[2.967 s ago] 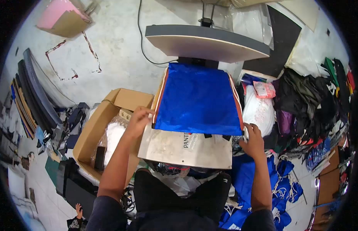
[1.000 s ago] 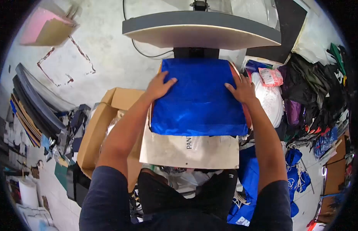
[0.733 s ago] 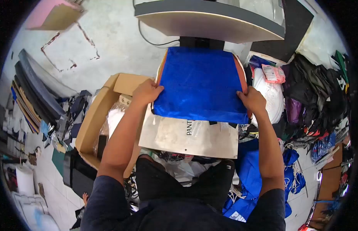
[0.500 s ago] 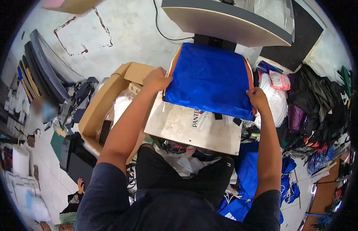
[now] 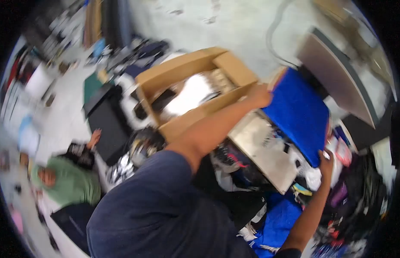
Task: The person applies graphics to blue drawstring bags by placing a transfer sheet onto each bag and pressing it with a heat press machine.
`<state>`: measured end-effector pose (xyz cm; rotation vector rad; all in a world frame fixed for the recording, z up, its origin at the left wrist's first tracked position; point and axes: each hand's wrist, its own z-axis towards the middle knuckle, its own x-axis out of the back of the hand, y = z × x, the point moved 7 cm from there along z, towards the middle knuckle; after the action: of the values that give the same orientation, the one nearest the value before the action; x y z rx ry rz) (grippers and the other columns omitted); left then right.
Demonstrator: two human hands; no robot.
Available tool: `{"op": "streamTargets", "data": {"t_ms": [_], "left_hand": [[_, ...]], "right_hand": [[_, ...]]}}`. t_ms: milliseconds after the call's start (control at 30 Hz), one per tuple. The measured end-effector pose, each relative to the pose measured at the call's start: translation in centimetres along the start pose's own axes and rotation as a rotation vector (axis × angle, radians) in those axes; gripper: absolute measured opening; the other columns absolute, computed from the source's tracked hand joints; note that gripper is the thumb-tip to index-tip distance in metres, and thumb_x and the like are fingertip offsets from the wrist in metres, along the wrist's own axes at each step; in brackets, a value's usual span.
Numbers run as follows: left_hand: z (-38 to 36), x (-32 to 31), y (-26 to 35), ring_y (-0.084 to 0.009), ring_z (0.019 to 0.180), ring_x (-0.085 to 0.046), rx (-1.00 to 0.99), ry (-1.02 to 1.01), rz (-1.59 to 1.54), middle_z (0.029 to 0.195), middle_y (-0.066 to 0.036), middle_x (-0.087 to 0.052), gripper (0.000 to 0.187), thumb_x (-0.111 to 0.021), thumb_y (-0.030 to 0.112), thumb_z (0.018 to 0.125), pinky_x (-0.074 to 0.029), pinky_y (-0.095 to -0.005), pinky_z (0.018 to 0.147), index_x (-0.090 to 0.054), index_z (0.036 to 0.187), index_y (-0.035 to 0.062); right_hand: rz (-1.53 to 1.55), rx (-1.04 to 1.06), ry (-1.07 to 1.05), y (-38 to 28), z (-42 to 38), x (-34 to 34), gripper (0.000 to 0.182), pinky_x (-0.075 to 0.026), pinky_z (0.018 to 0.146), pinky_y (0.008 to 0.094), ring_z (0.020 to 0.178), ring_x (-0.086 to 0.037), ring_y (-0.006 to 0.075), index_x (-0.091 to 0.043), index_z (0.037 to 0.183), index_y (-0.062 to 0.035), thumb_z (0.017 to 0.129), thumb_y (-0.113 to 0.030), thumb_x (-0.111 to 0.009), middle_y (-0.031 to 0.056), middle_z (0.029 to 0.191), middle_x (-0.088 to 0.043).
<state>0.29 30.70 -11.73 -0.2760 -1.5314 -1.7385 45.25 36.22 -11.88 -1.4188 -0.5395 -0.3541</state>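
A blue fabric piece (image 5: 296,114) with a pale, orange-edged side is stretched between my two hands. My left hand (image 5: 260,95) is closed on its upper left side, beside the cardboard box. At the lower right corner, my right hand (image 5: 325,163) grips the same fabric, fingers blurred. Below the fabric lies a pale board (image 5: 262,146) with dark printed lettering, partly covered by it. More blue fabric (image 5: 279,215) with white cords is heaped low down near my legs.
An open cardboard box (image 5: 178,71) holds white plastic-wrapped contents. A tilted grey-edged panel (image 5: 337,77) stands beyond the fabric. Dark clothes (image 5: 363,185) are piled at right. Another person (image 5: 71,178) in a green head covering is at left, one hand near a black object (image 5: 107,122).
My view has swung left and tilted, so the box and the other person show more fully. Both hands still hold the blue fabric, which now appears farther right and slanted.
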Motion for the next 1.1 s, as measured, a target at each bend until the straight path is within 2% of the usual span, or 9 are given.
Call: {"op": "streamTargets", "data": {"t_ms": [133, 300, 400, 567, 667, 867, 933, 1000, 1100], "left_hand": [[-1.6, 0.9, -0.7, -0.0394, 0.106, -0.066, 0.29, 0.004, -0.125, 0.11, -0.027, -0.067, 0.031, -0.059, 0.013, 0.081, -0.054, -0.0469, 0.088, -0.07, 0.106, -0.0008], [-2.1, 1.5, -0.8, -0.0419, 0.102, -0.064, 0.164, 0.065, -0.105, 0.109, -0.028, -0.064, 0.029, -0.062, 0.012, 0.078, -0.053, -0.0464, 0.089, -0.069, 0.101, -0.0027], [-2.0, 1.7, -0.6, -0.0421, 0.102, -0.064, 0.141, -0.059, -0.091, 0.11, -0.027, -0.063, 0.028, -0.062, 0.011, 0.079, -0.053, -0.0459, 0.088, -0.066, 0.104, -0.0024], [-1.9, 3.2, -1.2, -0.0415, 0.1, -0.064, 0.104, 0.266, -0.107, 0.105, -0.027, -0.063, 0.026, -0.06, 0.006, 0.081, -0.054, -0.049, 0.086, -0.061, 0.106, -0.0013], [-2.8, 3.8, -2.8, -0.037, 0.098, -0.068, 0.217, 0.228, -0.019, 0.101, -0.024, -0.066, 0.018, -0.06, 0.006, 0.084, -0.057, -0.0434, 0.081, -0.064, 0.101, 0.0004], [-3.9, 3.9, -3.0, -0.039, 0.095, -0.066, 0.152, 0.368, 0.013, 0.098, -0.02, -0.065, 0.015, -0.062, 0.014, 0.085, -0.053, -0.0496, 0.082, -0.065, 0.095, 0.0026], [-4.7, 4.1, 0.1, -0.0384, 0.092, -0.064, -0.087, 0.27, -0.129, 0.108, -0.019, -0.062, 0.023, -0.059, 0.018, 0.086, -0.051, -0.0514, 0.079, -0.064, 0.103, 0.0041], [-5.8, 2.9, 1.4, -0.0372, 0.092, -0.062, -0.106, 0.204, -0.048, 0.104, -0.017, -0.061, 0.024, -0.061, 0.024, 0.085, -0.048, -0.0514, 0.077, -0.065, 0.1, 0.0054], [-6.6, 1.7, 1.9, -0.0346, 0.097, -0.06, -0.045, 0.145, 0.143, 0.102, -0.015, -0.06, 0.025, -0.063, 0.025, 0.084, -0.045, -0.0494, 0.082, -0.065, 0.1, 0.007]], "right_hand": [[-0.241, 0.188, 0.052, 2.0, 2.2, 0.3, 0.044, -0.049, 0.072, 0.0269, 0.082, -0.062, 0.0142, -0.058, 0.122, 0.0023, 0.093, -0.028, -0.07, 0.0141, 0.095, -0.069], [-0.307, 0.159, 0.074, -0.6, 0.5, -0.6, 0.043, -0.049, 0.076, 0.0294, 0.084, -0.063, 0.0171, -0.058, 0.119, 0.0035, 0.093, -0.029, -0.069, 0.0145, 0.096, -0.068], [-0.423, 0.147, 0.143, -0.9, -0.2, -0.6, 0.041, -0.05, 0.077, 0.0311, 0.082, -0.063, 0.0188, -0.058, 0.117, 0.0038, 0.094, -0.029, -0.069, 0.0139, 0.095, -0.067], [-0.319, 0.17, 0.119, -1.2, -0.4, -0.9, 0.039, -0.05, 0.078, 0.0316, 0.084, -0.063, 0.0198, -0.059, 0.115, 0.004, 0.093, -0.026, -0.069, 0.015, 0.097, -0.067], [-0.318, 0.209, 0.141, 0.8, 0.4, -0.1, 0.039, -0.05, 0.077, 0.0323, 0.082, -0.063, 0.0207, -0.059, 0.114, 0.0038, 0.092, -0.026, -0.07, 0.015, 0.096, -0.068], [-0.411, 0.184, 0.202, -1.6, -1.2, -0.6, 0.036, -0.049, 0.071, 0.0345, 0.077, -0.064, 0.0211, -0.061, 0.112, -0.0009, 0.091, -0.03, -0.07, 0.0164, 0.09, -0.068], [-0.497, 0.138, 0.236, -1.9, -1.7, -0.6, 0.033, -0.049, 0.067, 0.0362, 0.073, -0.064, 0.0222, -0.061, 0.111, -0.0036, 0.092, -0.03, -0.068, 0.0151, 0.087, -0.068], [-0.613, 0.279, 0.35, -2.2, -2.4, -0.9, 0.032, -0.049, 0.064, 0.0378, 0.07, -0.064, 0.025, -0.061, 0.111, -0.005, 0.093, -0.031, -0.066, 0.0139, 0.083, -0.067], [-0.514, 0.274, 0.334, -1.3, -2.5, -0.4, 0.031, -0.048, 0.066, 0.04, 0.07, -0.063, 0.0273, -0.063, 0.111, -0.0071, 0.094, -0.033, -0.063, 0.0129, 0.081, -0.066]]}}
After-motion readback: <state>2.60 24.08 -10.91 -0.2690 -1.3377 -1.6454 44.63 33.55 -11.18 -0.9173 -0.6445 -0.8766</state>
